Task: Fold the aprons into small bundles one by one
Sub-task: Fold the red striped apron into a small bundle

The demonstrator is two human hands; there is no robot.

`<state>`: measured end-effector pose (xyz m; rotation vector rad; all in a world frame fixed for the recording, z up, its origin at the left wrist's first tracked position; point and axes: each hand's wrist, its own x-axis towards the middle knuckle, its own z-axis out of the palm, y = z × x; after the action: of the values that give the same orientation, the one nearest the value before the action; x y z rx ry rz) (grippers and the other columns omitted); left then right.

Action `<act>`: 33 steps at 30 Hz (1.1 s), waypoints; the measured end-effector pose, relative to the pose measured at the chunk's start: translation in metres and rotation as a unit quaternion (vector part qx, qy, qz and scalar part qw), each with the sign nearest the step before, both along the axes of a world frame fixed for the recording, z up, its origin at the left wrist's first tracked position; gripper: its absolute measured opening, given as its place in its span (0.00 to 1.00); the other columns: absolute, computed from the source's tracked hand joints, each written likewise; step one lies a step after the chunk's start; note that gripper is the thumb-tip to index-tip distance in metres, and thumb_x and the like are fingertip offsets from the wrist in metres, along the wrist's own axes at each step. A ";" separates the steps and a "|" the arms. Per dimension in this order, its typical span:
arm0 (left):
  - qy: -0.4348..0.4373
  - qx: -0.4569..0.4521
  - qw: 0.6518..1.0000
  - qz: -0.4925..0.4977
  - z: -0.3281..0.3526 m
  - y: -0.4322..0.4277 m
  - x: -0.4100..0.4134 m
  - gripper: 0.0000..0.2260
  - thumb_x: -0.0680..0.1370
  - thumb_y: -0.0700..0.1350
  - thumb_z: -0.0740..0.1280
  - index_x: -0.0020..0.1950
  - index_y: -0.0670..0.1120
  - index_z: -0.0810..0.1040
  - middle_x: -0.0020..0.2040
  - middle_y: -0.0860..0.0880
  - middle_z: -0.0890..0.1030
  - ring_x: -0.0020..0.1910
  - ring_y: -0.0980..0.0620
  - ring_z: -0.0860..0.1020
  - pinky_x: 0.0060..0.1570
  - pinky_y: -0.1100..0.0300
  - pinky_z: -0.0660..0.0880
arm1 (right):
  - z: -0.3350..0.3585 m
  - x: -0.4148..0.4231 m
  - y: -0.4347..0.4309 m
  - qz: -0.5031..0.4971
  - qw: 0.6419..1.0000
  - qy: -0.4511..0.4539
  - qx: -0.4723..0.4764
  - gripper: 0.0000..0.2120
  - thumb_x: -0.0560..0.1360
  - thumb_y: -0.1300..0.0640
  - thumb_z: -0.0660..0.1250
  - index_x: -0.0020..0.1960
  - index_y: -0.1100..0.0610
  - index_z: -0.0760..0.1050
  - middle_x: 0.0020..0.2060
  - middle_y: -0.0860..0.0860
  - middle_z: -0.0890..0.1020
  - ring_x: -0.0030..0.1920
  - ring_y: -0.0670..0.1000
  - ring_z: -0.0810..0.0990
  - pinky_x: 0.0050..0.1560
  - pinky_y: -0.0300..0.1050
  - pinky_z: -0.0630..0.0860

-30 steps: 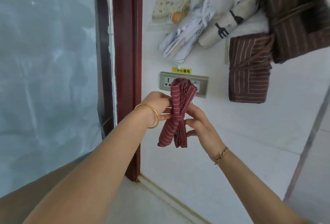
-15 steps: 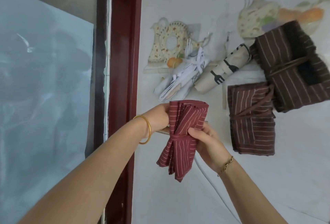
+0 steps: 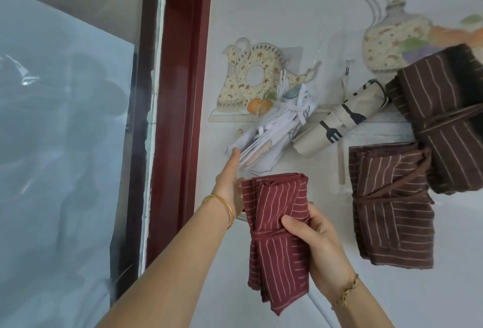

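Observation:
A red striped apron bundle (image 3: 277, 238), tied round its middle with its own strap, hangs upright in front of the wall. My right hand (image 3: 316, 246) grips it at the tie, thumb across the front. My left hand (image 3: 230, 178) is off the bundle and reaches up behind it, one finger stretched to the lower end of the white apron bundle (image 3: 271, 134) hanging on the wall; the other fingers are hidden behind the red cloth.
On wall hooks hang a beige apron roll with cutlery print (image 3: 339, 121) and two brown striped bundles (image 3: 392, 205) (image 3: 449, 118). A small hook (image 3: 239, 131) shows left of the white bundle. A dark red door frame (image 3: 180, 92) and glass pane stand left.
My left hand has let go of the red bundle and reached up to the white bundle. The view has tilted upward; the right hand now holds the red bundle alone.

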<state>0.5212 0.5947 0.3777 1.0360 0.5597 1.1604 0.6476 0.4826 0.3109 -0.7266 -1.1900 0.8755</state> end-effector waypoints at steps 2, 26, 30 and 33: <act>-0.004 0.054 0.994 0.098 0.003 0.011 -0.010 0.32 0.72 0.65 0.66 0.71 0.52 0.65 0.65 0.46 0.74 0.61 0.49 0.75 0.54 0.52 0.75 | 0.009 -0.006 -0.005 -0.008 1.000 -0.016 0.013 0.18 0.67 0.63 0.72 0.56 0.61 0.77 0.49 0.60 0.83 0.44 0.58 0.83 0.41 0.48 0.80; 0.078 0.207 0.970 0.098 0.070 0.050 -0.075 0.11 0.81 0.43 0.60 0.59 0.38 0.76 0.49 0.40 0.82 0.45 0.43 0.81 0.47 0.46 0.79 | 0.171 -0.105 0.052 -0.556 0.596 -0.561 0.144 0.16 0.71 0.69 0.53 0.55 0.62 0.73 0.53 0.57 0.77 0.60 0.61 0.69 0.59 0.52 0.66; 0.164 0.209 0.958 0.108 0.067 0.061 -0.063 0.11 0.81 0.45 0.61 0.58 0.39 0.77 0.48 0.41 0.83 0.46 0.42 0.82 0.50 0.43 0.79 | 0.157 -0.090 0.055 -0.558 0.568 -0.569 0.206 0.14 0.57 0.74 0.56 0.35 0.66 0.77 0.36 0.62 0.80 0.49 0.67 0.76 0.61 0.63 0.69; 0.191 0.211 0.950 0.130 0.060 0.069 -0.056 0.12 0.80 0.46 0.62 0.58 0.40 0.76 0.49 0.41 0.82 0.48 0.41 0.81 0.53 0.41 0.77 | 0.150 -0.082 0.057 -0.531 0.568 -0.610 0.153 0.13 0.61 0.74 0.62 0.42 0.67 0.79 0.45 0.63 0.80 0.58 0.66 0.73 0.71 0.59 0.58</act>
<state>0.4648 0.6635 0.4381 1.6138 0.7897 1.3536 0.5660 0.5398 0.4606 -1.5757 -1.5851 -1.0989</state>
